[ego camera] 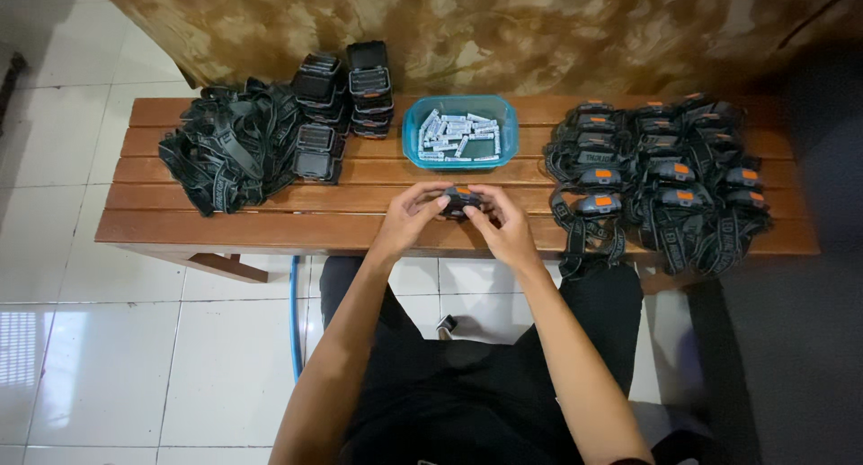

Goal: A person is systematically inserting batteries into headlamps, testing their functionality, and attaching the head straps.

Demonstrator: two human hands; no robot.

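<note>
Both hands meet over the front of a wooden slatted bench (270, 222). My left hand (409, 215) and my right hand (505, 227) together grip a small black headlamp body with an orange button (460, 198). Fingers wrap its sides, so most of it is hidden. Just behind it stands a blue plastic tub (410, 141) with several small white batteries (457, 134) in it.
At the bench's left lie a heap of black straps (225, 146) and stacks of black lamp housings (346, 92). A pile of headlamps with orange buttons and straps (661, 173) fills the right end. Behind is a camouflage cloth (503, 29); below, white floor tiles.
</note>
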